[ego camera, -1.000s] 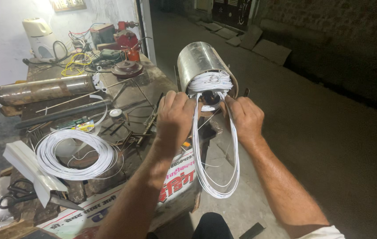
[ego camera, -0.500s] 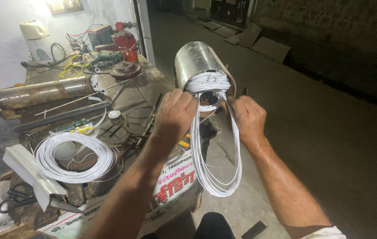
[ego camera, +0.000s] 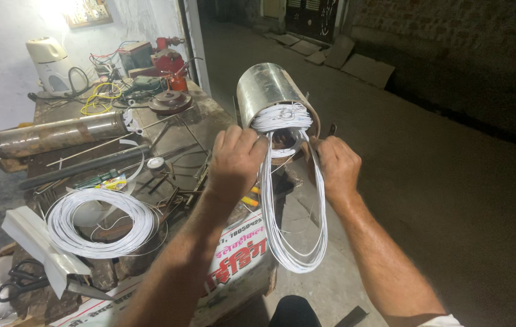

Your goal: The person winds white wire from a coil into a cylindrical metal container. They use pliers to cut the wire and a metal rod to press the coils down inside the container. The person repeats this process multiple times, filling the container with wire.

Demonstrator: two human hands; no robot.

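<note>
White insulated wire forms the flat coil (ego camera: 102, 223) at the left of your counter (ego camera: 209, 118), lying on its side among rods and small tools, well apart from both hands; beyond it a long rusty cylinder (ego camera: 58, 134) lies crosswise, and a pale electric kettle (ego camera: 50, 63) stands at the far corner; black scissors (ego camera: 19, 283) rest at the near left edge.

Moving right, your left hand (ego camera: 237, 160) is closed, fingers curled over the top of the hanging wire loop (ego camera: 294, 230) just where it leaves the mouth of the metal stator housing (ego camera: 270, 97); the grip is narrow and holds the strands.

The housing sits at the counter's right edge, directly beyond both hands; its long axis runs away from you and slightly leftward, the open end facing you; white windings bunch at that mouth, and the loop drops from it straight down between your forearms, past the counter's edge, its long axis near vertical.

Your right hand (ego camera: 338, 166) is closed likewise, pinching the loop's right side close under the housing rim; whether it also holds a small tool I cannot tell.

Both hands stand about equally near the mouth, left on the left strands, right on the right; the loop lies between them and below; the winding slots lie just ahead of the fingertips.
</note>
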